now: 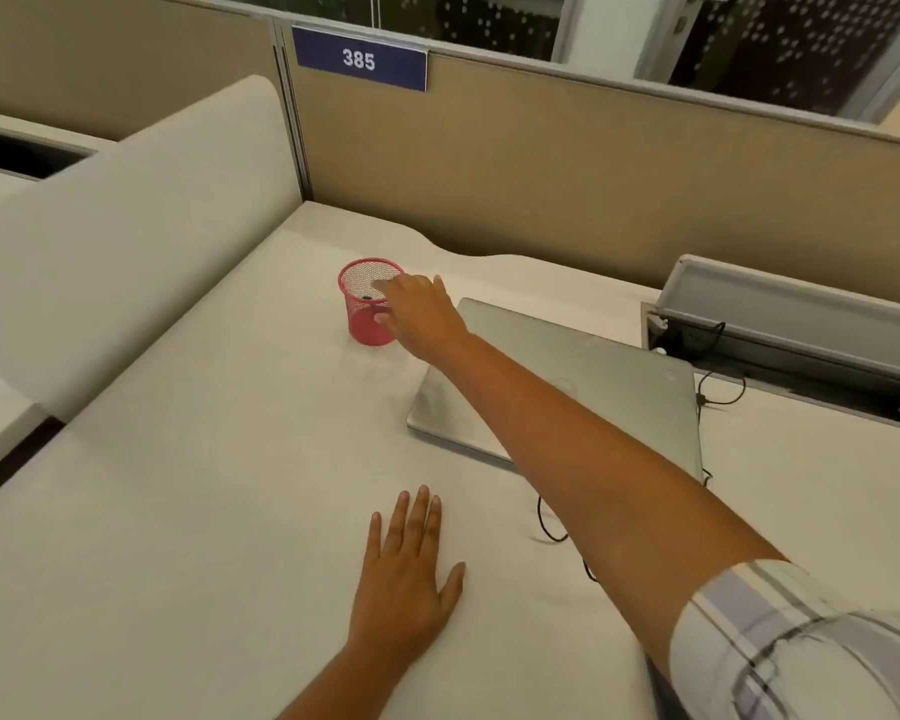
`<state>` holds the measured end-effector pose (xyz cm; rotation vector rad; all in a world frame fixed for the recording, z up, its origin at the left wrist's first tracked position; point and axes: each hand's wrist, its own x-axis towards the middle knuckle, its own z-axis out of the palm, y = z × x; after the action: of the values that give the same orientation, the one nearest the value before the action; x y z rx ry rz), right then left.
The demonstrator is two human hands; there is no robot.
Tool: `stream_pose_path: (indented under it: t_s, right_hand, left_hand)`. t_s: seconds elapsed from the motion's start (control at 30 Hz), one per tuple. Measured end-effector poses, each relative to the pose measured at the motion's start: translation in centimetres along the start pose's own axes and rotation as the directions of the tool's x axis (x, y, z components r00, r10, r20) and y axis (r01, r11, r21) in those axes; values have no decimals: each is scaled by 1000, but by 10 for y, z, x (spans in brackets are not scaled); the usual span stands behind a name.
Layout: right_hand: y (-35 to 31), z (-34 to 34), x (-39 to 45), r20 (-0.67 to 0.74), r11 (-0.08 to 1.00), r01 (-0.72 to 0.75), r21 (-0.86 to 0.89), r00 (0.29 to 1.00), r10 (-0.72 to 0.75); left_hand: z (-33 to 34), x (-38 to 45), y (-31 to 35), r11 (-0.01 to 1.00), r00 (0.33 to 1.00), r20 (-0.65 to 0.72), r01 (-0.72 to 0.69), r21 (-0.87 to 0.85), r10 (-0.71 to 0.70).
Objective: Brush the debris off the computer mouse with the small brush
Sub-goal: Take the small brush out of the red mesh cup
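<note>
left hand (409, 579) lies flat on the desk (204, 459), fingers straight. right hand (417, 314) reaches into the pink mesh cup (367, 317), grip hidden, cannot tell. mouse not visible; brush prob. inside: pinch it, lift straight up w/o tipping the cup.

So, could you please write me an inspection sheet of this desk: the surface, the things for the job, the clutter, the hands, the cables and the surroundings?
Surface: pale desk, bare around the hands.
Job's things: no mouse or brush identifiable; a small dark item lies inside the red mesh cup, too small to name.
Clutter: closed silver laptop right of the cup.
Hands: right hand reaches over the cup's rim, thumb on its outer wall, fingertips inside; left hand lies flat on the desk, fingers straight.
Cables: black cable near the laptop's front corner; another runs from its right edge.
Surroundings: beige partition with sign 385; open cable tray on the right.
</note>
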<state>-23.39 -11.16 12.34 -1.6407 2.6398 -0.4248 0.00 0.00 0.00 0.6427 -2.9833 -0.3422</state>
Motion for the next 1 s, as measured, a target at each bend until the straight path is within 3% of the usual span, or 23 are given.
stream_pose_path:
  t_s: [0.33, 0.57, 0.77, 1.0]
  right_hand:
    - [-12, 5, 37, 182, 962, -56, -268, 977, 108]
    - [-17, 5, 41, 313, 971, -201, -132, 921, 233]
    - [-19, 7, 43, 141, 935, -305, 181, 949, 283]
    - [-11, -12, 23, -115, 886, -294, 358, 928, 355]
  left_hand:
    - [0, 3, -1, 1000, 1000, 14, 8, 30, -8]
    - [2, 5, -2, 1000, 1000, -17, 12, 21, -11]
    - [1, 7, -3, 1000, 1000, -5, 15, 21, -14]
    - [1, 3, -3, 1000, 1000, 22, 4, 16, -4]
